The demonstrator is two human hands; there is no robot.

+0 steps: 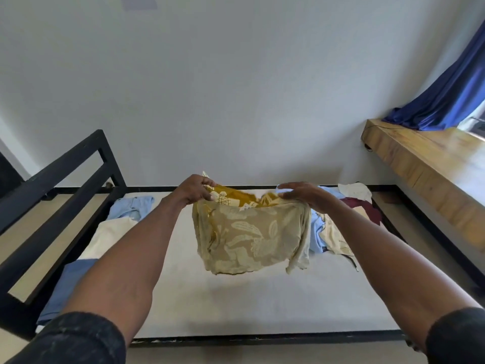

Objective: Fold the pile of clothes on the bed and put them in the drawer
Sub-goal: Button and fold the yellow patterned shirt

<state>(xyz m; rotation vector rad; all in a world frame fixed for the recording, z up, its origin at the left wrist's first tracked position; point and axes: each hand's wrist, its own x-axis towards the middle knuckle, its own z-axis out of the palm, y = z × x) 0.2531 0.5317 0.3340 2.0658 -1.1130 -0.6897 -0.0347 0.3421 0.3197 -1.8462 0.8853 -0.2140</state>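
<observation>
- Both hands hold a mustard patterned garment [249, 232] up above the bed [236, 298].
- The left hand [195, 190] pinches one top corner; the right hand [304, 197] seems to grip the other, fingers curled over the edge.
- The unfolded pile [338, 224] lies on the bed's right, folded clothes [105, 232] on its left.
</observation>
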